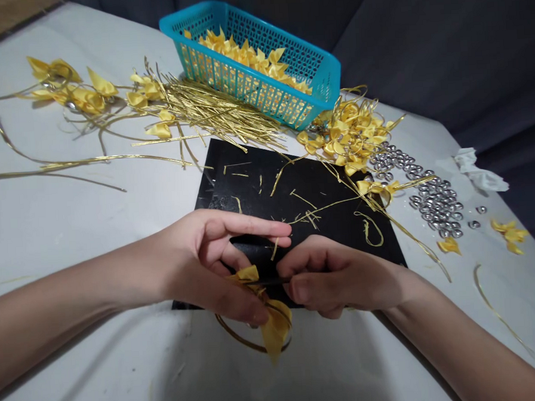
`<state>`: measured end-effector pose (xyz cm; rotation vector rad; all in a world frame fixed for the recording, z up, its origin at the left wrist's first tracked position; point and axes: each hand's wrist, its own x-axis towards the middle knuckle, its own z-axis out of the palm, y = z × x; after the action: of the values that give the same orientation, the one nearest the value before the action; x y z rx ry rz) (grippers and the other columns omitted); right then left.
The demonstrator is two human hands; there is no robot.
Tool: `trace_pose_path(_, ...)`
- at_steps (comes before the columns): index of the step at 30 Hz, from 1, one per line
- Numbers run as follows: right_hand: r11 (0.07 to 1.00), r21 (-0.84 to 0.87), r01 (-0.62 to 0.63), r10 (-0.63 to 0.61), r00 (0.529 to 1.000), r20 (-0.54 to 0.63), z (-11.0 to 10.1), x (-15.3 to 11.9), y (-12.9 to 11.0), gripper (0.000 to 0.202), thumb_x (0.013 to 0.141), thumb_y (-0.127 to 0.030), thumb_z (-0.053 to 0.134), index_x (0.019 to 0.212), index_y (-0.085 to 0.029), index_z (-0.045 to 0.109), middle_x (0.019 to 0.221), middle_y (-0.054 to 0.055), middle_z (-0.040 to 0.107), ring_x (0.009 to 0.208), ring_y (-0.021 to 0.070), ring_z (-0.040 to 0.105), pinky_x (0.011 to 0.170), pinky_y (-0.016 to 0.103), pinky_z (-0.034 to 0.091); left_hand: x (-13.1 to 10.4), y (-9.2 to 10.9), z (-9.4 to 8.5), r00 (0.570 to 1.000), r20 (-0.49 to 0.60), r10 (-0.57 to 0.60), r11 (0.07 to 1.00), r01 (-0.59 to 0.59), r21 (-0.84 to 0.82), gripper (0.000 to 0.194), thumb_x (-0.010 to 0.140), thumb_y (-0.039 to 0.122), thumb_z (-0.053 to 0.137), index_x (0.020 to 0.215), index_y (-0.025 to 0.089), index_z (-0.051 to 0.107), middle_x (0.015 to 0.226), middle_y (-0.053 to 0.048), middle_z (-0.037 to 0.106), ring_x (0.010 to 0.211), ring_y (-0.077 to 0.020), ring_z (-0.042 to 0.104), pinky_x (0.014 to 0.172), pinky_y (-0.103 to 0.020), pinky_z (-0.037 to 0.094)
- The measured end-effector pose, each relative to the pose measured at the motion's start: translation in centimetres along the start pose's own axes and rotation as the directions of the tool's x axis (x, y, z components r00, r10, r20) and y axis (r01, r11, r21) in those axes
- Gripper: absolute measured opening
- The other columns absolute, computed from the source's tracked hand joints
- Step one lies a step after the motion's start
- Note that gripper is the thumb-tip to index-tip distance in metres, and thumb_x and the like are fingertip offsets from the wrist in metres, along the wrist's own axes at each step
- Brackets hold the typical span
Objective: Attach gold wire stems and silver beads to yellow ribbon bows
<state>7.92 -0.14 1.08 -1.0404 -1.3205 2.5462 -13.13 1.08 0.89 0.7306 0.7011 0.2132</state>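
Observation:
Pinched in my left hand point(208, 263) is a yellow ribbon flower point(278, 328) with a loop of gold cord point(236, 340) hanging below it. The thumb presses on the flower, while the index and middle fingers stretch out to the right. My right hand point(329, 275) is closed around a thin dark tool point(269, 281), whose narrow tip reaches across to the ribbon. Its grip end is hidden in the fist, so I cannot tell its exact kind. Both hands are above the near edge of a black mat point(249, 189).
A turquoise basket point(252, 75) of yellow ribbon pieces stands at the back. Gold cords point(222, 113) lie before it, finished-looking ribbon flowers point(353, 130) to its right. Small silver bells point(435, 200) are spread at right, near crumpled white tissue point(484, 174). Cord scraps litter the mat.

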Motion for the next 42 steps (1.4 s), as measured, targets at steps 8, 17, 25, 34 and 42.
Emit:
trace_pose_path(8,1.0,-0.001,0.019,-0.019,1.0,0.009,-0.01,-0.08,0.05,0.044,0.078,-0.047,0.064,0.058,-0.015,0.041,0.045,-0.011,0.03,0.036,-0.0007,0.025,0.033,0.012,0.023,0.1,-0.33,-0.29,0.999,0.031,0.022,1.0,-0.023,0.011,0.068,0.063,0.006,0.078,0.123,0.028,0.056,0.068,0.005,0.073,0.067,-0.0138,0.071,0.059,-0.016,0.053)
trace_pose_path(17,0.996,0.088,-0.008,0.003,0.999,0.051,-0.4,-0.26,0.37,0.046,0.078,-0.047,0.065,0.058,-0.016,0.037,0.046,-0.012,0.028,0.036,-0.0012,0.021,0.032,0.012,0.018,0.07,-0.22,-0.32,0.999,0.045,0.01,1.0,-0.01,-0.001,0.066,0.063,0.007,0.077,0.122,0.029,0.057,0.068,0.005,0.073,0.067,-0.0138,0.071,0.058,-0.016,0.052)
trace_pose_path(25,0.999,0.045,-0.002,0.0,0.999,0.045,-0.35,-0.14,0.24,0.048,0.076,-0.05,0.065,0.057,-0.015,0.038,0.047,-0.011,0.029,0.037,-0.0013,0.024,0.033,0.012,0.02,0.14,-0.39,-0.44,0.999,0.042,0.021,1.0,-0.021,0.002,0.067,0.062,0.009,0.079,0.122,0.029,0.057,0.068,0.004,0.073,0.067,-0.0166,0.071,0.058,-0.019,0.052)
trace_pose_path(34,1.0,-0.015,-0.009,0.009,1.0,0.009,-0.25,-0.15,0.24,0.046,0.077,-0.048,0.064,0.056,-0.015,0.039,0.046,-0.011,0.029,0.036,-0.0008,0.025,0.033,0.013,0.022,0.11,-0.45,-0.39,0.999,0.026,0.021,1.0,-0.022,0.008,0.068,0.061,0.009,0.079,0.122,0.029,0.057,0.072,0.003,0.073,0.069,-0.0157,0.071,0.06,-0.019,0.053)
trace_pose_path(42,0.999,-0.03,0.021,-0.02,1.0,0.016,-0.38,-0.19,0.33,0.05,0.073,-0.054,0.066,0.056,-0.015,0.04,0.048,-0.01,0.03,0.037,-0.0007,0.027,0.032,0.013,0.022,0.26,-0.79,-0.69,0.999,0.038,0.033,0.999,-0.033,0.002,0.071,0.059,0.014,0.082,0.124,0.029,0.056,0.088,-0.002,0.075,0.076,-0.0199,0.071,0.065,-0.024,0.055)
